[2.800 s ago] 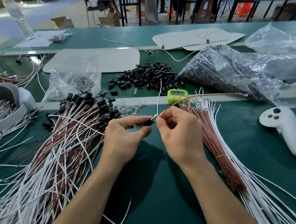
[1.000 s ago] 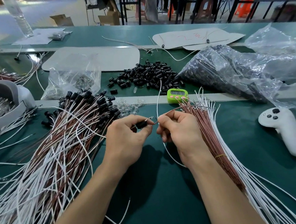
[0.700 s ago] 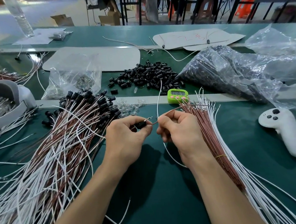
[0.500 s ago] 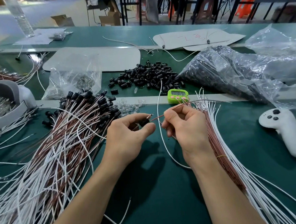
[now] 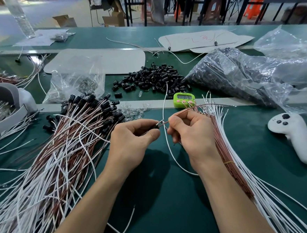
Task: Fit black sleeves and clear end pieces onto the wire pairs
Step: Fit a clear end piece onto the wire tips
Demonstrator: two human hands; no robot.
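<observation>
My left hand (image 5: 132, 141) pinches a small black sleeve (image 5: 156, 125) between thumb and forefinger. My right hand (image 5: 192, 131) pinches a brown wire (image 5: 186, 109) and points its metal tip at the sleeve's mouth. A white wire (image 5: 164, 104) of the same pair loops up past my right hand and down under the wrist. Loose black sleeves (image 5: 152, 80) lie heaped beyond the hands. Clear end pieces (image 5: 134, 110) are scattered by the rail. Finished wire pairs with sleeves (image 5: 87, 112) fan out at left. Unfitted brown and white wires (image 5: 230, 156) lie bundled at right.
A green timer (image 5: 184, 99) stands just beyond my hands. A white controller (image 5: 294, 135) lies at right. Plastic bags of black sleeves (image 5: 237, 77) and of clear pieces (image 5: 76, 83) sit behind. A grey-white headset (image 5: 12, 104) holding parts sits at far left.
The right hand let the wire tip drift away from the sleeve and has brought it back to the sleeve's mouth. The left hand has stayed almost still.
</observation>
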